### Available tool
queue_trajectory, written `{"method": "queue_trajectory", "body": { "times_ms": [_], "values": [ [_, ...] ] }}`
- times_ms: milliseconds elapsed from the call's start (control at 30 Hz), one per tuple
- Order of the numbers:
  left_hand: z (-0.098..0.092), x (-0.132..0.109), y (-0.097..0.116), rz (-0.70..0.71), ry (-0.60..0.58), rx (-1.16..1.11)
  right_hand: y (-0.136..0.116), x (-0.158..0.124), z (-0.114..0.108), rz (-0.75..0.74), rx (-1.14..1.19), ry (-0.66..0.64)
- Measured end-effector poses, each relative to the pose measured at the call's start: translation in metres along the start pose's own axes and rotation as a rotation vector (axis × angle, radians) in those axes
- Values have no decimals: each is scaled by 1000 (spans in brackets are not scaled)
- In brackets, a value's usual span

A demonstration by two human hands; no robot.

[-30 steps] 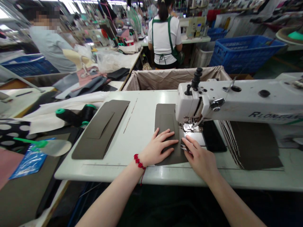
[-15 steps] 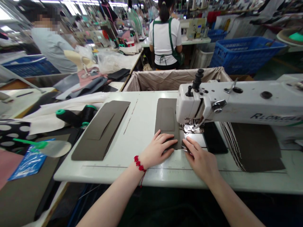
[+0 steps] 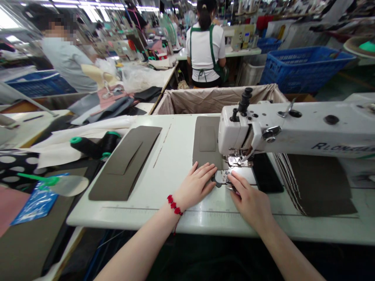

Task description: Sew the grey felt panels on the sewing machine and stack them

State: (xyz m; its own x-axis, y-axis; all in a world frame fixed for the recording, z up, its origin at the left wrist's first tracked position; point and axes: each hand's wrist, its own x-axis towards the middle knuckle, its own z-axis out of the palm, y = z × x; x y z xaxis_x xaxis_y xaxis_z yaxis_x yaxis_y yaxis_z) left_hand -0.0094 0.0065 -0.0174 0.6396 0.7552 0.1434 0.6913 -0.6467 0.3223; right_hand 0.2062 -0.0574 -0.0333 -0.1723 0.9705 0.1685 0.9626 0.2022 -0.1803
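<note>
A grey-brown flat panel (image 3: 206, 137) with a smaller rectangular piece on it lies left of the sewing machine (image 3: 238, 130), its right edge by the presser foot (image 3: 234, 160). My left hand (image 3: 200, 180) rests flat with fingers stretched, the tips at the panel's near edge. Just right of it, my right hand (image 3: 249, 199) is closed beside the metal needle plate (image 3: 241, 175). A small metal tool (image 3: 230, 187) shows under its fingers; most of it is hidden, so I cannot tell its kind.
Similar panels are stacked at the table's left (image 3: 124, 164) and right (image 3: 322, 187). A dark phone-like slab (image 3: 267, 173) lies right of the needle plate. Black thread cones (image 3: 88, 148) stand left. Behind the table is a cloth-lined bin (image 3: 187, 102); two people sit farther off.
The panel has slid away from me along the presser foot, uncovering more of the metal plate. My left hand stays near its edge; my right hand has shifted only slightly.
</note>
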Motion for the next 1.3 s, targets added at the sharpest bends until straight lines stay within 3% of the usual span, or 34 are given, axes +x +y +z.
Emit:
{"method": "queue_trajectory", "body": {
  "times_ms": [1300],
  "values": [
    [3, 3, -1, -69, -20, 39, 2, 1, 1, -10, -14, 12]
  ]
}}
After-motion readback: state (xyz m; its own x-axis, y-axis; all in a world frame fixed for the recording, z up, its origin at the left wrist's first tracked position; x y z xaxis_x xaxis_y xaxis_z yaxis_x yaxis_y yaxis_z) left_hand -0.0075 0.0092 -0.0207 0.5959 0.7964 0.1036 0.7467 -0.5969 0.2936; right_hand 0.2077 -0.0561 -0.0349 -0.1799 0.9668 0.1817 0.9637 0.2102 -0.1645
